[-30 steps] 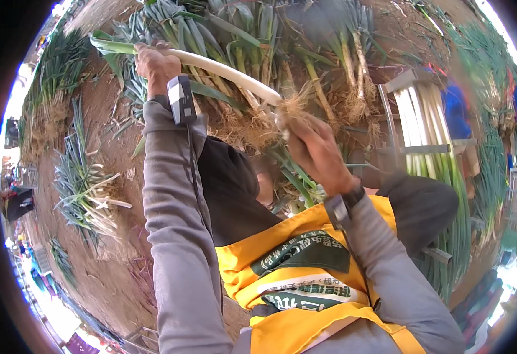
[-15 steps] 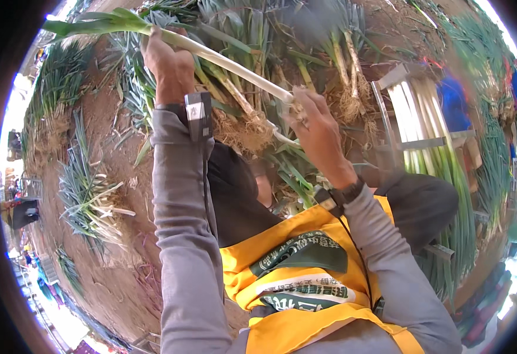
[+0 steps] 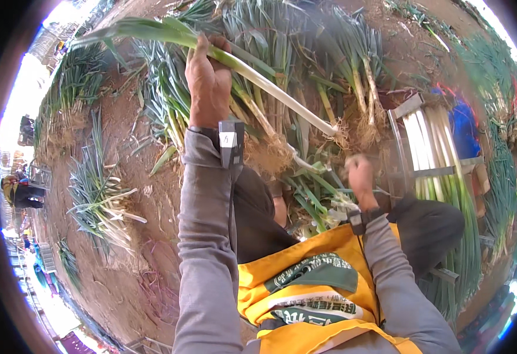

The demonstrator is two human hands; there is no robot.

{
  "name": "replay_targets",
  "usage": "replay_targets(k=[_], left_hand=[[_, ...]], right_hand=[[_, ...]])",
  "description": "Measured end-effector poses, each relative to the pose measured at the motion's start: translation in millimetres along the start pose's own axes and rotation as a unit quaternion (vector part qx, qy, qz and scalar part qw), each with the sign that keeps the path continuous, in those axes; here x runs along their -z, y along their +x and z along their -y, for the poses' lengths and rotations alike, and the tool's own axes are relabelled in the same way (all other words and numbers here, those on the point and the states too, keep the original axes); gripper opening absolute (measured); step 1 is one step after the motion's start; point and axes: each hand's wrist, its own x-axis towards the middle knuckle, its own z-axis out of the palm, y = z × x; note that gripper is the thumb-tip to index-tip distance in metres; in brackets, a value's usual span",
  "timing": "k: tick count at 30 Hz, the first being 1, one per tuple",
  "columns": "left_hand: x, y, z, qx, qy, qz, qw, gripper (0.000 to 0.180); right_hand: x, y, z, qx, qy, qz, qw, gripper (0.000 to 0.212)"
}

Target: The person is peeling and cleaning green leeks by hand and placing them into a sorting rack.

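Observation:
A long leek (image 3: pixel 282 97) slants across the upper middle, its green leaves to the upper left and its root tuft to the right. My left hand (image 3: pixel 209 79) is closed round it where the white stalk turns green. Apart from the leek, below its roots, my right hand (image 3: pixel 361 180) is curled closed and slightly blurred; whatever its fingers hold, if anything, is hidden. Under the held leek lie untrimmed leeks (image 3: pixel 261 112) with dry roots. Stripped leaves and peelings (image 3: pixel 317 197) lie between my knees, close to my right hand.
To the right, a metal rack (image 3: pixel 432 172) holds cleaned white leeks (image 3: pixel 426 141), with a blue thing (image 3: pixel 463 130) beside it. A loose leek pile (image 3: pixel 108 206) lies on the soil at left, and bundles (image 3: pixel 72 88) stand farther off. A person (image 3: pixel 22 192) is at the far left.
My right hand has left the root end and moved down toward me. My left hand still grips the leek. The whole view has shifted, with things now farther right and lower.

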Motion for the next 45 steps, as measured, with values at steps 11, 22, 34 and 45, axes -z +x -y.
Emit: replay_targets(k=[11, 22, 34, 45], left_hand=[[-14.3, -47.0, 45.8, 0.113, 0.009, 0.067, 0.991, 0.018], [-34.5, -96.3, 95.3, 0.228, 0.131, 0.106, 0.959, 0.025], [-43.2, -104.1, 96.4, 0.210, 0.148, 0.127, 0.958, 0.024], [-48.7, -98.0, 80.2, 0.191, 0.112, 0.190, 0.956, 0.027]], right_hand=[[-29.1, -25.9, 136.8, 0.169, 0.338, 0.260, 0.889, 0.040], [-10.4, -18.8, 202.9, 0.116, 0.563, 0.178, 0.799, 0.020], [-7.0, -32.2, 193.0, 0.055, 0.660, 0.169, 0.730, 0.016], [2.1, -44.4, 177.3, 0.044, 0.665, 0.282, 0.690, 0.010]])
